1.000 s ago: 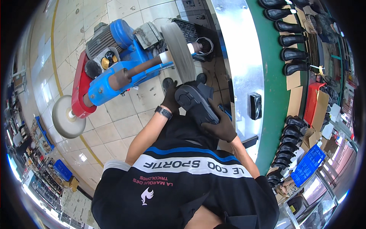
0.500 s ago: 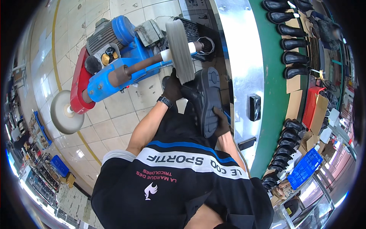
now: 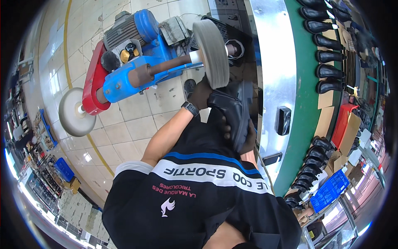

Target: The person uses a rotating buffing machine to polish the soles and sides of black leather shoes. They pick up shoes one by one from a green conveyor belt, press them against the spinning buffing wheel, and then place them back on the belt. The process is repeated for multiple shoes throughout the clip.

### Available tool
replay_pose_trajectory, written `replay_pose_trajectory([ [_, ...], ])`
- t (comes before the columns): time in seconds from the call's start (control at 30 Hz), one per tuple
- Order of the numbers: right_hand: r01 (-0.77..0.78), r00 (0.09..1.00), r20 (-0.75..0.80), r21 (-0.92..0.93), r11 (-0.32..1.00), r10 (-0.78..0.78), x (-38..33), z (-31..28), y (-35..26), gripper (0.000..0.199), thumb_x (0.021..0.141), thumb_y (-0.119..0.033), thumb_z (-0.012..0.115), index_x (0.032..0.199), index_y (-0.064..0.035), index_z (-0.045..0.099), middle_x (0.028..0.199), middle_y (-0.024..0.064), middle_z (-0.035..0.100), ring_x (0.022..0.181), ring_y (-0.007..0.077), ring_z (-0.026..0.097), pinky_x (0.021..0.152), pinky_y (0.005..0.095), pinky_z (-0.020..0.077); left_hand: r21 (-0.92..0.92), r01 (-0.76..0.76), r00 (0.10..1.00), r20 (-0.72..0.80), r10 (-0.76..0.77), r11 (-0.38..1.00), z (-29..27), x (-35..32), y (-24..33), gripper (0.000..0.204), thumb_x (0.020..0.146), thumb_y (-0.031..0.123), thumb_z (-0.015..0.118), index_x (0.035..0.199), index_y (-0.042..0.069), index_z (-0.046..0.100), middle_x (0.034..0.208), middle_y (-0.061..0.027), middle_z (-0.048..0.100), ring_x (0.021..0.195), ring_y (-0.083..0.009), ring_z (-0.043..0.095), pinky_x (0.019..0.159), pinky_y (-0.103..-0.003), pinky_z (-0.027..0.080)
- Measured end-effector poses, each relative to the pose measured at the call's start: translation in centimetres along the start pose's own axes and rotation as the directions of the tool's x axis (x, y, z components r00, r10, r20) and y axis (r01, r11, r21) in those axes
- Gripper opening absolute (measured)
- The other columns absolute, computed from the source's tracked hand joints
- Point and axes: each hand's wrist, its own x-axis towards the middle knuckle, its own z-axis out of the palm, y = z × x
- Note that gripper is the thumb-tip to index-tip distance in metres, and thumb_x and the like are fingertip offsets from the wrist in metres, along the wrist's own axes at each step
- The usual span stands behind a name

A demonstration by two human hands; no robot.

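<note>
A black leather boot (image 3: 230, 108) is held between my two dark-gloved hands, just below the pale buffing wheel (image 3: 212, 54). Its upper edge appears to meet the wheel's lower rim, though I cannot tell whether they touch. On the boot's left side, my left hand (image 3: 200, 96) closes around the shaft, its fingertips hidden. Round the lower end wraps my right hand (image 3: 248, 139), with fingertips showing on the near left side. The sole faces right, seen mostly edge-on.
The wheel sits on a shaft of the blue grinding machine (image 3: 128, 83), with a second white wheel (image 3: 76, 112) at its left end. At right runs a metal ledge (image 3: 271, 62) bearing a black box (image 3: 283, 120). Beyond it, several boots (image 3: 329, 71) line a green bench (image 3: 309, 99).
The boot has rolled so its sole shows less and its upper faces me more. My right hand's fingers have come round its lower end. The whole view has shifted slightly.
</note>
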Motion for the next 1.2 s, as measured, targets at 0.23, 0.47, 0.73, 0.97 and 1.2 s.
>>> replay_pose_trajectory([
  [0.23,-0.13,0.989,0.079,0.021,0.991,0.128,2.8,-0.3,1.4,0.077,0.09,-0.044,0.057,0.144,0.0054,0.032,0.131,0.029,0.049,0.103,0.0341,0.061,0.084,0.0446,0.0542,-0.552,0.301,0.933,0.339,-0.12,0.778,0.1,-3.8,-4.8,0.036,0.096,0.021,0.054,0.126,0.002,0.056,0.127,-0.0117,0.061,0.11,-0.0247,0.063,0.111,-0.036,0.036],
  [0.47,-0.076,0.971,-0.204,0.238,0.968,0.126,8.8,-1.4,1.3,0.06,0.093,-0.044,0.054,0.138,-0.0042,0.046,0.127,0.0255,0.054,0.106,0.0351,0.06,0.087,0.0455,0.0533,-0.845,0.53,0.832,0.503,-0.233,0.068,1.0,-3.2,-10.5,0.037,0.101,0.02,0.047,0.133,0.002,0.05,0.122,-0.0107,0.063,0.109,-0.0204,0.064,0.095,-0.036,0.052],
  [0.73,-0.024,0.962,-0.239,0.4,0.916,0.129,15.6,-5.3,0.2,0.044,0.09,-0.045,0.056,0.114,-0.008,0.059,0.113,0.0152,0.061,0.106,0.0325,0.057,0.08,0.0464,0.0479,-0.517,0.475,0.834,0.522,-0.177,0.712,2.1,-0.7,-14.7,0.065,0.071,0.006,0.071,0.132,0.002,0.053,0.122,-0.014,0.063,0.117,-0.0272,0.059,0.1,-0.037,0.046],
  [0.97,0.103,0.871,-0.441,0.593,0.799,0.215,19.5,-8.5,0.2,0.029,0.093,-0.031,0.05,0.103,-0.0069,0.064,0.1,0.0124,0.065,0.093,0.0294,0.061,0.083,0.049,0.048,0.064,0.099,0.717,0.687,-0.116,0.993,-0.1,-0.4,-14.0,0.062,0.079,0.017,0.066,0.139,0.017,0.051,0.121,-0.0165,0.064,0.114,-0.0348,0.06,0.097,-0.042,0.047],
  [1.2,-0.047,0.884,-0.346,0.599,0.799,0.312,18.8,-5.9,0.7,0.033,0.093,-0.033,0.052,0.109,-0.0065,0.062,0.104,0.013,0.066,0.095,0.0322,0.063,0.085,0.0493,0.0506,0.128,0.28,0.606,0.745,-0.278,0.951,4.9,-8.0,-23.7,0.059,0.075,0.03,0.068,0.132,0.02,0.056,0.114,-0.0178,0.067,0.104,-0.0366,0.064,0.09,-0.043,0.05],
])
